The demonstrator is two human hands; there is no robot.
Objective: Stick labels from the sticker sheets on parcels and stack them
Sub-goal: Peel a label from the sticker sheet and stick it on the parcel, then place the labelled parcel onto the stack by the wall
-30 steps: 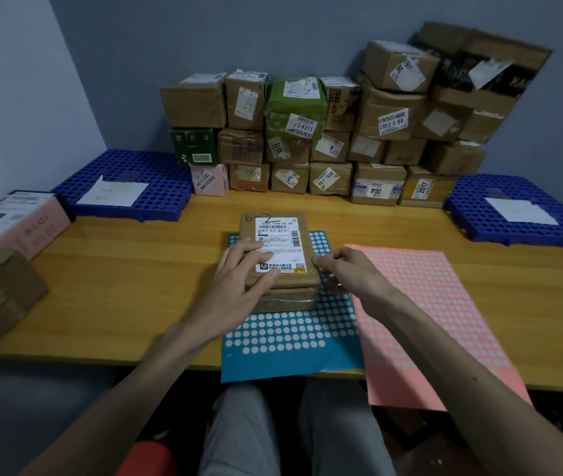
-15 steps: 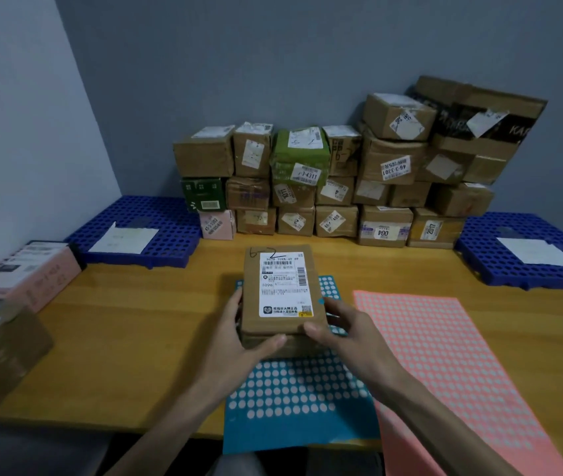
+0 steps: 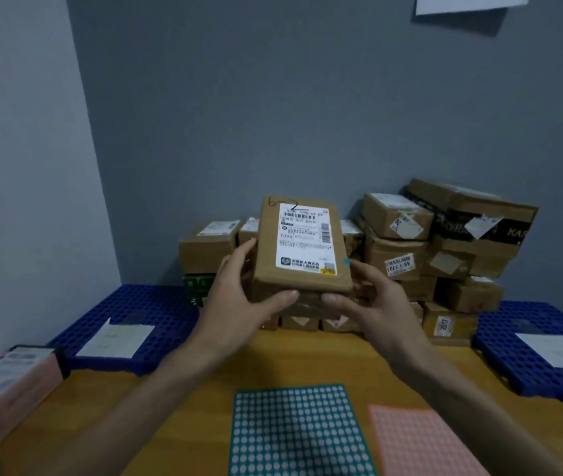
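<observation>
A brown cardboard parcel (image 3: pixel 269 255) with a white shipping label is held up in the air in front of the parcel stack (image 3: pixel 407 255) at the back of the table. My left hand (image 3: pixel 239 297) grips its left side and near edge, thumb on the front edge. My right hand (image 3: pixel 366 300) grips its right side, and a small blue dot sticker (image 3: pixel 347 262) shows at the parcel's right edge by the fingers. The teal sticker sheet (image 3: pixel 300 431) and the pink sticker sheet (image 3: pixel 421 441) lie flat on the wooden table (image 3: pixel 187 400) below.
Blue perforated pallets with white paper sheets lie at the back left (image 3: pixel 142 314) and the right (image 3: pixel 548 355). A pink box (image 3: pixel 5 379) sits at the left table edge. A grey wall stands behind, with a white paper (image 3: pixel 469 3) high up.
Both hands have lifted the parcel off the teal sheet and carried it up and away toward the stack. The view has tilted upward.
</observation>
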